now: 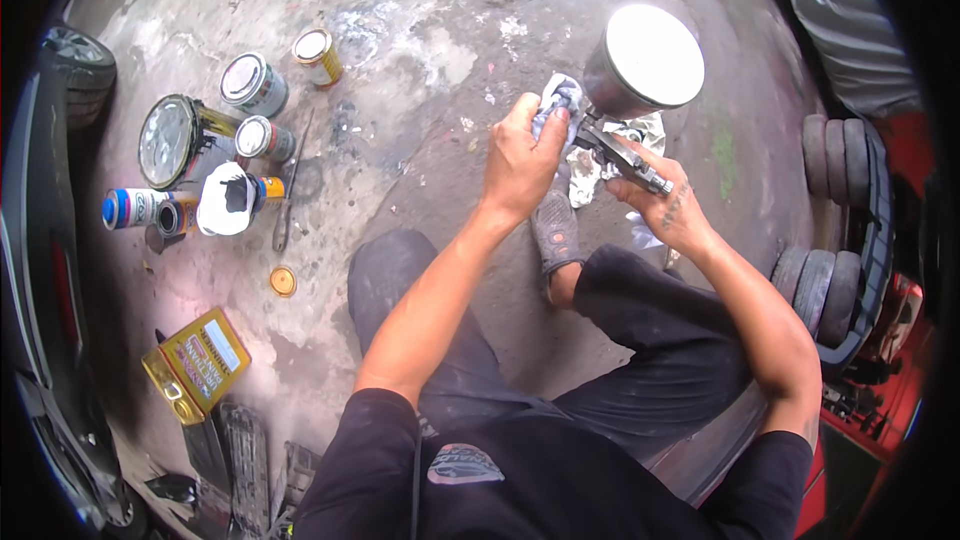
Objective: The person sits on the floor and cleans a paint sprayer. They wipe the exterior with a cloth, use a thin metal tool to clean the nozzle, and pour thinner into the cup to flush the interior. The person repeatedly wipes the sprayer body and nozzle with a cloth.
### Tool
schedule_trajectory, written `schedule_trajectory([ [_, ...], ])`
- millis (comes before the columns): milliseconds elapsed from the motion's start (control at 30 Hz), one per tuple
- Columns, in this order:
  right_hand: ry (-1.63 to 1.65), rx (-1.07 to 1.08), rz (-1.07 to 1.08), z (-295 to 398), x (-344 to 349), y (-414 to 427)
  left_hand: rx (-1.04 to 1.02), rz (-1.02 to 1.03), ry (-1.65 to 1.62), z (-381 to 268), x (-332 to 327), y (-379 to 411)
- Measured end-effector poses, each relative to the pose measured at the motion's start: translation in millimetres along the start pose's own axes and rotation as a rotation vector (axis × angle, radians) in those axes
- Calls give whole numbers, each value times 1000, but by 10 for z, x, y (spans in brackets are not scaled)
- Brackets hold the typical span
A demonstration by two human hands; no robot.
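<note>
A bunched white-and-blue cloth [561, 99] is pinched in my left hand [521, 157], right by the nose of a paint spray gun [616, 154]. Whether the cloth touches the nozzle is hard to tell. My right hand [667, 199] grips the gun, its handle hidden behind the palm and fingers. On top of the gun sits a dark gravity cup [602, 75], tilted, with a glaring white top [655, 54]; the glare hides whether that is a lid or paint. Behind and below the gun shows crumpled whitish paper or cloth [583, 177].
Several paint cans [166, 141] stand left on the stained concrete floor [420, 127], beside a long thin tool [282, 225] and a round gold lid [283, 281]. A yellow thinner tin [196, 364] is nearer. A dark car [45, 255] borders the left; tires [814, 289] stack right.
</note>
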State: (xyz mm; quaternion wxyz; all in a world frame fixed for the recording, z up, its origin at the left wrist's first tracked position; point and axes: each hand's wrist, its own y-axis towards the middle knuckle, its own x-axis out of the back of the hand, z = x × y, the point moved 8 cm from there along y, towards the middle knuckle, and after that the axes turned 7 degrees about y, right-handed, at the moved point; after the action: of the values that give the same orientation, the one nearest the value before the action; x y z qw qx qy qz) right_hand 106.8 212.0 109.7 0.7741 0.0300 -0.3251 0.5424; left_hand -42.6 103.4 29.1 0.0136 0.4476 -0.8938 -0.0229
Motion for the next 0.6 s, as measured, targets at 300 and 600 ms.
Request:
schedule_trajectory([
  [300,-21,-145,28,-173,18,-36,-100,-103,152,99,139,43],
  [600,23,-249,104,-295,-66,-38,-41,-413,478,719,1377,436],
])
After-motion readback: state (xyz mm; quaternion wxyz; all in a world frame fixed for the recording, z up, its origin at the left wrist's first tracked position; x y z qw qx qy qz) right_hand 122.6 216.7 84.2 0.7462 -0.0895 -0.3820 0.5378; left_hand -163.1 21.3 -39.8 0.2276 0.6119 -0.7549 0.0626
